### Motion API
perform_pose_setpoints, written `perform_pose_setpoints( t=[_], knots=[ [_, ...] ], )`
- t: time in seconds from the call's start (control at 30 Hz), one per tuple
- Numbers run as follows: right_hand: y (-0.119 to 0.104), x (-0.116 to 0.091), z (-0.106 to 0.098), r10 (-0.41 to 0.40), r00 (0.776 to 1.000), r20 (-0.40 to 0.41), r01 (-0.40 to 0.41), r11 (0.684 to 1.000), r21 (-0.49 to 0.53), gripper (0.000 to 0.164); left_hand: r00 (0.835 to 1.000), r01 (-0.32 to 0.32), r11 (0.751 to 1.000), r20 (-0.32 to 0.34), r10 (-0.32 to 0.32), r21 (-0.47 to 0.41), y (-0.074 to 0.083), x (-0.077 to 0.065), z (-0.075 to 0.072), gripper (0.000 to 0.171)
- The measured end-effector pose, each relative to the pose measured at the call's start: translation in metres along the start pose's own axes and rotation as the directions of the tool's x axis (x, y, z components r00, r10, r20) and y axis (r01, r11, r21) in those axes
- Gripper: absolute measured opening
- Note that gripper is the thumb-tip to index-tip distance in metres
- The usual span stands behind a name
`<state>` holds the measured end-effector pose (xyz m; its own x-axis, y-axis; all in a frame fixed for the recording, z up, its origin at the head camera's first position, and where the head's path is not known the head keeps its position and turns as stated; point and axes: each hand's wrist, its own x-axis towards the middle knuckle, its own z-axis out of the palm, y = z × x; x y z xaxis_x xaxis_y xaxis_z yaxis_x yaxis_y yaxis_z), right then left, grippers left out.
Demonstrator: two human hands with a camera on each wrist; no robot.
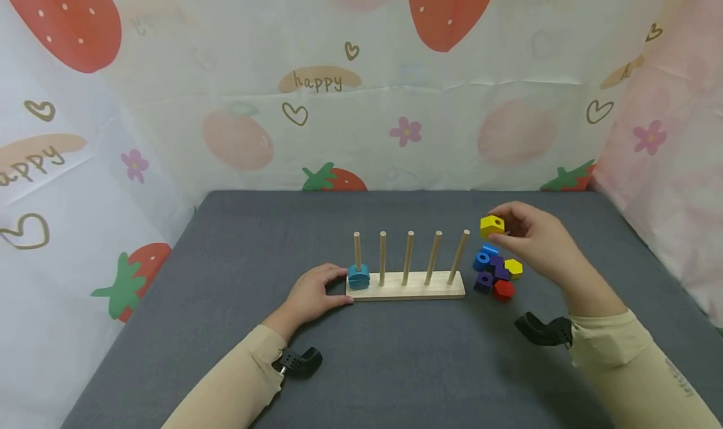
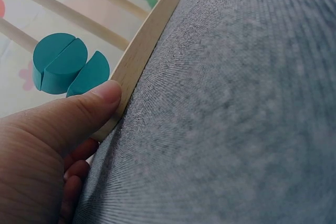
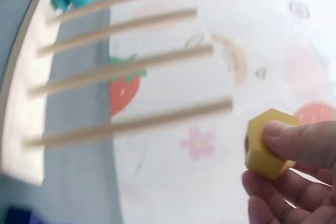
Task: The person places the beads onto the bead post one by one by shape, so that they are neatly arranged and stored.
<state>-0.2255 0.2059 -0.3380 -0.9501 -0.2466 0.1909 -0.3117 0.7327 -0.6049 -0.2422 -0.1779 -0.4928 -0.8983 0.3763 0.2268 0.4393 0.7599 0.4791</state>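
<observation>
A pale wooden peg board with several upright pegs lies on the grey table. My left hand grips its left end, the thumb along the front edge in the left wrist view. Teal blocks with rounded sides are stacked on the leftmost peg. Up off the table, my right hand pinches a yellow hexagonal block with a hole through it. The right wrist view shows the thumb on the block's face, beyond the top of the rightmost peg.
Loose blocks lie right of the board: blue ones, purple ones, another yellow hexagon and a red one. Behind the grey table hangs a printed cloth. Black camera mounts sit at both wrists.
</observation>
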Motion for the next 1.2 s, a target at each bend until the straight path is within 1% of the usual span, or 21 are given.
perform_pose_setpoints(
  t=[0.1, 0.2, 0.47, 0.6, 0.8, 0.9, 1.07, 1.2],
  knots=[
    [-0.017, 0.010, 0.007, -0.039, 0.999, -0.024, 0.040, 0.999, 0.025, 0.030, 1.000, 0.000, 1.000, 0.001, 0.000, -0.001, -0.001, 0.000, 0.001, 0.058],
    [-0.031, 0.020, 0.016, -0.065, 0.998, -0.025, 0.066, 0.996, 0.054, 0.028, 1.000, -0.002, 1.000, 0.002, 0.002, -0.005, -0.001, 0.000, 0.001, 0.058],
    [-0.062, 0.039, 0.045, -0.092, 0.996, 0.011, 0.089, 0.979, 0.181, 0.029, 1.000, -0.004, 1.000, 0.003, 0.004, -0.004, -0.001, 0.000, 0.001, 0.058],
    [-0.076, 0.047, 0.059, -0.119, 0.992, 0.028, 0.110, 0.970, 0.218, 0.028, 1.000, -0.006, 1.000, -0.001, 0.006, 0.000, -0.001, 0.000, 0.001, 0.057],
    [-0.090, 0.056, 0.074, -0.141, 0.989, 0.051, 0.125, 0.965, 0.230, 0.025, 1.000, 0.000, 1.000, 0.005, 0.000, -0.003, -0.001, 0.000, 0.001, 0.058],
    [-0.095, 0.059, 0.079, -0.157, 0.985, 0.072, 0.139, 0.968, 0.211, 0.022, 1.000, 0.001, 1.000, 0.005, -0.001, -0.007, -0.001, 0.000, 0.000, 0.058],
    [-0.098, 0.060, 0.084, -0.153, 0.985, 0.085, 0.136, 0.974, 0.180, 0.021, 1.000, 0.001, 1.000, 0.006, 0.000, -0.009, -0.002, 0.001, 0.000, 0.057],
    [-0.099, 0.058, 0.085, -0.143, 0.986, 0.083, 0.126, 0.976, 0.180, 0.021, 1.000, -0.002, 1.000, 0.005, 0.002, -0.014, -0.002, 0.001, 0.000, 0.057]
  ],
)
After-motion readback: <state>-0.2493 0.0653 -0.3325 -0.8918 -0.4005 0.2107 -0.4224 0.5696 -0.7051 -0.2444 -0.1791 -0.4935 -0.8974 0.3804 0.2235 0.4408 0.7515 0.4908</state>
